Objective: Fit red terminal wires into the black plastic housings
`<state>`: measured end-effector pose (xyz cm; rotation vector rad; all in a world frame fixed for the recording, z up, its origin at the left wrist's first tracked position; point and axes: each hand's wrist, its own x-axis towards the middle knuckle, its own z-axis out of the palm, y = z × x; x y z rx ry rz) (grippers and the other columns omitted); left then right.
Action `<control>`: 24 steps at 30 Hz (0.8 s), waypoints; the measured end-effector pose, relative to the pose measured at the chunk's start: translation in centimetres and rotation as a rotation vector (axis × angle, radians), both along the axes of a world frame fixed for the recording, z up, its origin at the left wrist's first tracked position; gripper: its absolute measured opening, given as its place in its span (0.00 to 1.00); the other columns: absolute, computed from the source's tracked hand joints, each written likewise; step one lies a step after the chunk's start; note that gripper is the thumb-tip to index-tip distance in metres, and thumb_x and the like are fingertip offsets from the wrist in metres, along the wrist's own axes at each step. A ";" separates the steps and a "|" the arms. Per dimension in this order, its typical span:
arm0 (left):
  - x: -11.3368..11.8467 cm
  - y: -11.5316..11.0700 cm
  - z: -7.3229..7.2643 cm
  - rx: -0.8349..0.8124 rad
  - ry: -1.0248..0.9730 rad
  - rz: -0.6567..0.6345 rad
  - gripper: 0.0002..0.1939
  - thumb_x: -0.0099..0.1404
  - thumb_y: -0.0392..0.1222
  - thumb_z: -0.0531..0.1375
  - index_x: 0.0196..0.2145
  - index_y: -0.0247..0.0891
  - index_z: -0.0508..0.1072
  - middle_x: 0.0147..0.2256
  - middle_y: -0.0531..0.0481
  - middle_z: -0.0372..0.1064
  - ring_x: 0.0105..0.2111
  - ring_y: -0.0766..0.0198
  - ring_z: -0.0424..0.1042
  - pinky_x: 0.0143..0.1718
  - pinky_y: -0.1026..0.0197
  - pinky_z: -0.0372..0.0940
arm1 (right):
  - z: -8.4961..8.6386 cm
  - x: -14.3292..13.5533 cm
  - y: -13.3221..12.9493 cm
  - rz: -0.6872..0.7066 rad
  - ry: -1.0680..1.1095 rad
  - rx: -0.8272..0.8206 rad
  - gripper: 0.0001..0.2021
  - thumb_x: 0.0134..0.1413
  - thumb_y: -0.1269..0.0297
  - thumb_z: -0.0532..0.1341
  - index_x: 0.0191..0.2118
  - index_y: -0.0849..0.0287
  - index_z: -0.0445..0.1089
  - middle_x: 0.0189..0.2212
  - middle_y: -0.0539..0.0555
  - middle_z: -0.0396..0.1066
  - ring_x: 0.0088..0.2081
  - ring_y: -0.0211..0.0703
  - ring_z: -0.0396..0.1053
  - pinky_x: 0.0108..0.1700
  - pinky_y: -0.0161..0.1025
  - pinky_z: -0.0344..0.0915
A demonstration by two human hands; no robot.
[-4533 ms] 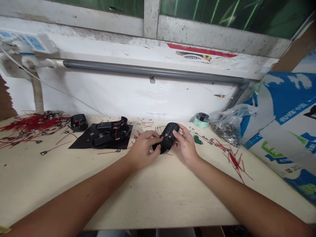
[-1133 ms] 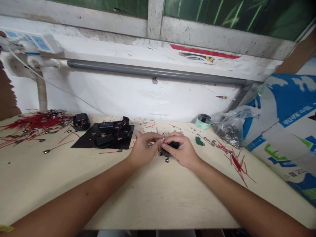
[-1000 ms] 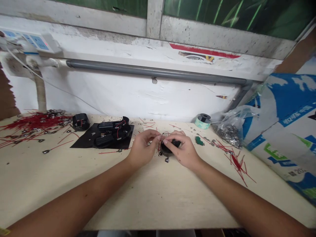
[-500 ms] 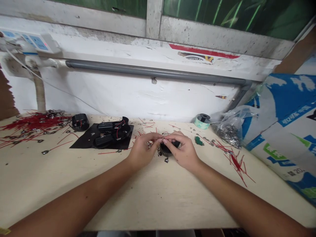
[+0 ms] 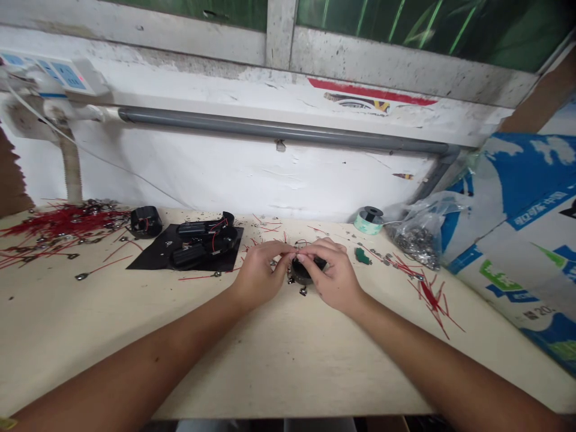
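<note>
Both hands meet above a round black part [image 5: 302, 275] on the pale table [image 5: 270, 360]. My left hand [image 5: 263, 270] has thumb and fingertips pinched together at the part's left upper edge. From the right, my right hand [image 5: 333, 270] pinches in the same way, its fingertips nearly touching the left ones. Whatever lies between the fingertips is too small to name. A thin wire loop [image 5: 301, 242] shows just behind the fingers. A small metal piece [image 5: 303, 291] lies at the front of the black part.
Black parts [image 5: 207, 243] lie on a black sheet [image 5: 148, 258] at the left. Beyond are a black part [image 5: 146, 222] and a heap of red wires [image 5: 67, 221]. Rightward are a tape roll [image 5: 369, 221], a green piece [image 5: 362, 256], a plastic bag [image 5: 418, 237], red wires [image 5: 432, 297] and a large box [image 5: 517, 240].
The right hand's fingers have shifted very slightly over the black part. Both hands otherwise keep the same place and pinch.
</note>
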<state>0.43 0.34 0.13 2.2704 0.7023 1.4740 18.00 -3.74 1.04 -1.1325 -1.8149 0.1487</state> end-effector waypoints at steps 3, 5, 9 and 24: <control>0.0 -0.1 0.2 0.009 0.007 0.002 0.07 0.68 0.34 0.59 0.36 0.37 0.79 0.34 0.46 0.79 0.34 0.61 0.76 0.37 0.60 0.68 | 0.1 -0.2 -0.2 -0.017 -0.011 0.001 0.05 0.62 0.66 0.61 0.36 0.53 0.75 0.30 0.49 0.73 0.39 0.45 0.70 0.46 0.47 0.56; 0.0 -0.2 0.3 0.015 0.022 0.002 0.08 0.68 0.34 0.58 0.35 0.36 0.79 0.33 0.46 0.78 0.34 0.61 0.76 0.36 0.60 0.68 | 0.1 -0.3 -0.4 -0.024 -0.018 0.002 0.05 0.62 0.67 0.61 0.37 0.53 0.76 0.31 0.49 0.74 0.39 0.45 0.70 0.47 0.47 0.54; -0.1 -0.4 0.5 0.021 0.034 0.002 0.10 0.68 0.34 0.58 0.35 0.37 0.79 0.33 0.46 0.78 0.33 0.61 0.75 0.35 0.60 0.67 | 0.2 -0.5 -0.6 -0.031 -0.048 0.020 0.07 0.63 0.68 0.60 0.37 0.52 0.76 0.31 0.49 0.75 0.39 0.45 0.70 0.47 0.48 0.53; -0.2 0.0 -0.1 -0.055 0.016 0.023 0.08 0.67 0.36 0.60 0.38 0.38 0.81 0.35 0.47 0.81 0.34 0.60 0.79 0.36 0.61 0.71 | 0.2 -0.6 -0.5 -0.033 -0.045 -0.020 0.07 0.64 0.66 0.59 0.36 0.53 0.75 0.32 0.49 0.75 0.39 0.45 0.71 0.46 0.48 0.51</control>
